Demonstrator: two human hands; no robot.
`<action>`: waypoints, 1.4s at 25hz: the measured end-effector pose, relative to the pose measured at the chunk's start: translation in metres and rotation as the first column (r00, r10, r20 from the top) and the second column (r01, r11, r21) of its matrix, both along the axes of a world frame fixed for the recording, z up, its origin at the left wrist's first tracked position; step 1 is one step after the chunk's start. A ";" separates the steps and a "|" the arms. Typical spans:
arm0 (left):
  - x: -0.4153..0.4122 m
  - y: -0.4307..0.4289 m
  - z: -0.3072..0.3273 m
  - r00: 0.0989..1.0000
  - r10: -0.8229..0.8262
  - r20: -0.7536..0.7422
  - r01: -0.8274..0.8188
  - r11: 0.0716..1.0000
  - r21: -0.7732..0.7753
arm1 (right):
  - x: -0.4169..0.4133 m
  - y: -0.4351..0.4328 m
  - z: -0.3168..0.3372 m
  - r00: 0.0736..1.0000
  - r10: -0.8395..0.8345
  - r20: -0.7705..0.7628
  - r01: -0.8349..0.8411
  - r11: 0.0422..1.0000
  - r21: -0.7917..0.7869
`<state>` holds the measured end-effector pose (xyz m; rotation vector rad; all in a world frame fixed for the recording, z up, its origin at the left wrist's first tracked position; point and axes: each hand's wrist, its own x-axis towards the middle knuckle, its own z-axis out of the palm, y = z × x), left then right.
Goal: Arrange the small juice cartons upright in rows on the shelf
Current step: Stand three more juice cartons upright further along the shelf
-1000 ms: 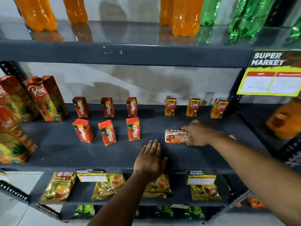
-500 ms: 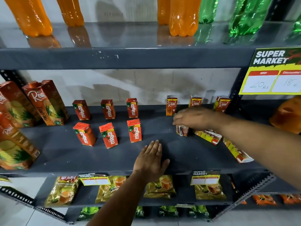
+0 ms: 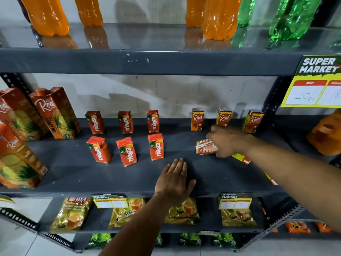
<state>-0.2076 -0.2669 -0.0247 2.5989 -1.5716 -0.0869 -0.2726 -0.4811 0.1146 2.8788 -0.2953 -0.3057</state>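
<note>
On the grey middle shelf (image 3: 77,170), several small red Maaza cartons (image 3: 156,146) stand upright in two rows at the centre. Three small Real cartons (image 3: 197,119) stand upright along the back right. My right hand (image 3: 226,140) grips a small Real carton (image 3: 204,147), which is tilted and blurred in front of that back row. Another small carton (image 3: 241,158) lies flat under my right forearm, and a further one (image 3: 272,180) lies near the front right edge, mostly hidden. My left hand (image 3: 174,181) rests flat, fingers apart, on the shelf's front edge.
Tall Real pineapple cartons (image 3: 55,113) stand at the left end of the shelf. Orange and green bottles (image 3: 219,17) fill the shelf above. Gold pouches (image 3: 71,213) lie on the shelf below. A yellow price sign (image 3: 313,84) hangs at the right upright.
My right hand took up the carton that lay flat and has carried it back and turned it, now tilted in front of the back row. My left hand stayed on the shelf edge.
</note>
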 end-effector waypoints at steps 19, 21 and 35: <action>0.001 0.000 -0.002 1.000 0.012 0.000 -0.012 1.000 -0.024 | 0.020 0.024 -0.062 0.838 -0.505 0.206 0.337 0.777 0.532; 0.001 -0.001 -0.003 1.000 0.020 0.008 -0.019 0.999 -0.028 | 0.013 0.035 -0.076 0.574 -0.690 0.440 0.213 0.645 0.733; -0.002 0.001 0.000 1.000 0.010 0.005 -0.009 0.999 -0.030 | 0.002 0.038 -0.073 0.460 -0.722 0.516 0.119 0.627 0.770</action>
